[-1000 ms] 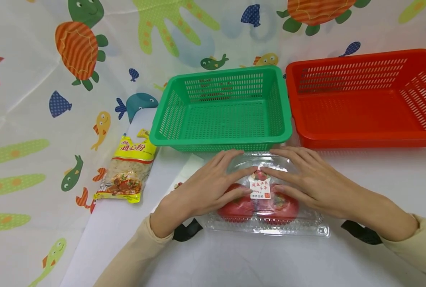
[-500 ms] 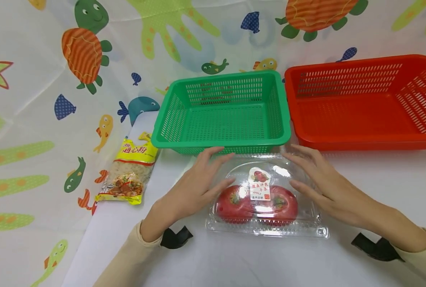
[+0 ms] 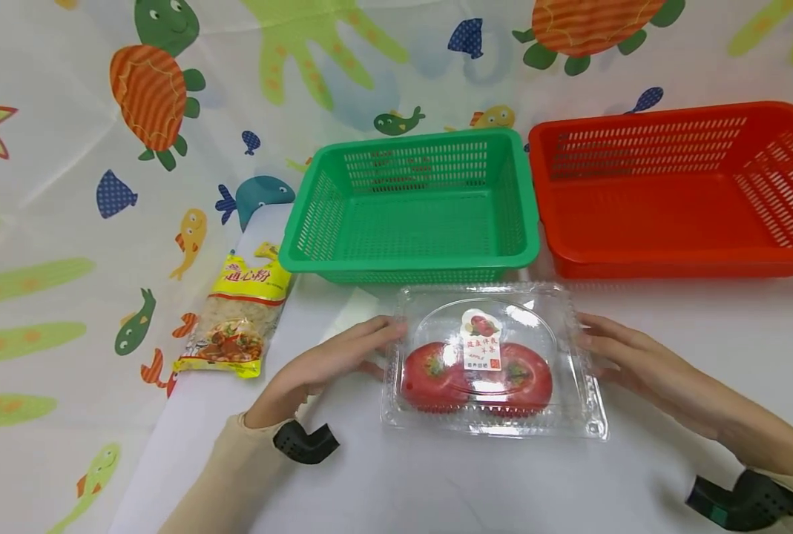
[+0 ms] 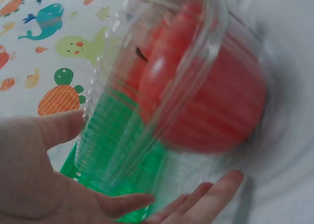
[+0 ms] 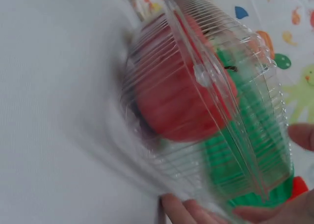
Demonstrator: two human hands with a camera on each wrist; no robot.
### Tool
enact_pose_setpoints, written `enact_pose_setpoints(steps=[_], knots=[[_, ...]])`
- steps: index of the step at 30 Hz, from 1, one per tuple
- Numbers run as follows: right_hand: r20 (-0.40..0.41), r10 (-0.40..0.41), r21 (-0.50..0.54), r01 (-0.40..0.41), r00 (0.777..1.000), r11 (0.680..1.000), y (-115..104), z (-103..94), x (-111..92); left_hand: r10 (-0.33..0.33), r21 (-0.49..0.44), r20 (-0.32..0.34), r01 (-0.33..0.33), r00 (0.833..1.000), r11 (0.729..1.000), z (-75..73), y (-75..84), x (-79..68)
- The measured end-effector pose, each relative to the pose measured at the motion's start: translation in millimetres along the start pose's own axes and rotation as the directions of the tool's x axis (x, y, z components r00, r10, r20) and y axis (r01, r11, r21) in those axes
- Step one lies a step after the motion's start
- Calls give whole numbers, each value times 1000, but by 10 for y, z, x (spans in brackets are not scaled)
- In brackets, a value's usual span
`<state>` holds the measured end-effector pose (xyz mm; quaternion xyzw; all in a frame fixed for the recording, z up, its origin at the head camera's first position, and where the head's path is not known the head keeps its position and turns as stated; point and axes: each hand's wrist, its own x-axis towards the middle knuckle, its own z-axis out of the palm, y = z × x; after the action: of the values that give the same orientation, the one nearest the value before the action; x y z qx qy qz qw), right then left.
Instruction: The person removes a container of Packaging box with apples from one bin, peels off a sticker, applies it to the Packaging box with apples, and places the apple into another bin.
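Note:
A clear plastic clamshell box lies on the white table in the head view, with a printed label on its lid. Inside are red apples. My left hand is at the box's left side, fingertips right at its edge. On the opposite side my right hand has its fingertips at the right edge. Both wrist views show thumb and fingers spread around the box's ends rather than curled on it. In the left wrist view the apple fills the box's end.
Behind the box stands a green basket, with a red basket to its right. A bag of pasta lies at the left. A pale flat strip lies near my left hand. A patterned cloth hangs behind.
Both hands have come off the lid, where they lay a second ago, and moved apart and down to the box's two sides. The box stays about where it was.

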<state>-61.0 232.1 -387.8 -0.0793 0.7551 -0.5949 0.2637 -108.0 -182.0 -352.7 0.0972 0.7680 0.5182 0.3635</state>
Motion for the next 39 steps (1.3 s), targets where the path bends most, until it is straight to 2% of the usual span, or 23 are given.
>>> enact_pose_setpoints(steps=[3, 7, 12, 15, 19, 23, 26, 30, 33, 37, 38, 39], knots=[[52, 45, 37, -47, 998, 998, 30, 33, 20, 4, -92, 49, 1, 999, 996, 33, -39, 48], [40, 52, 36, -54, 998, 998, 16, 113, 8, 1, -176, 84, 14, 996, 984, 56, -66, 44], [20, 30, 29, -30, 999, 999, -26, 197, -73, 67, -307, 159, -15, 985, 952, 65, -64, 28], [14, -4, 36, 3, 1000, 999, -30, 231, -102, 95, -316, 162, -40, 982, 948, 67, -55, 12], [-8, -60, 33, 60, 998, 998, -12, 245, -111, 104, -282, 136, -62, 985, 957, 75, -24, -28], [-56, -119, 7, 120, 991, 993, -24, 215, -122, 101, -255, 85, -77, 991, 964, 114, 76, -105], [-101, -187, -16, 186, 977, 982, -75, 148, -138, 125, -231, 42, -112, 991, 967, 161, 208, -162], [-182, -271, -57, 265, 945, 963, -173, -40, -164, 195, -194, -14, -193, 981, 962, 229, 402, -164], [-256, -242, -114, 219, 936, 969, -284, -201, -169, 246, -183, -43, -250, 968, 951, 273, 522, -124], [-345, -125, -158, 74, 930, 985, -503, -384, -132, 306, -223, -54, -310, 951, 924, 317, 634, -37], [-359, -95, -111, 58, 929, 992, -565, -441, -116, 322, -244, -55, -325, 945, 914, 329, 659, -9], [-327, -114, -25, 112, 938, 993, -593, -553, -65, 339, -268, -55, -341, 939, 901, 342, 688, 17]])
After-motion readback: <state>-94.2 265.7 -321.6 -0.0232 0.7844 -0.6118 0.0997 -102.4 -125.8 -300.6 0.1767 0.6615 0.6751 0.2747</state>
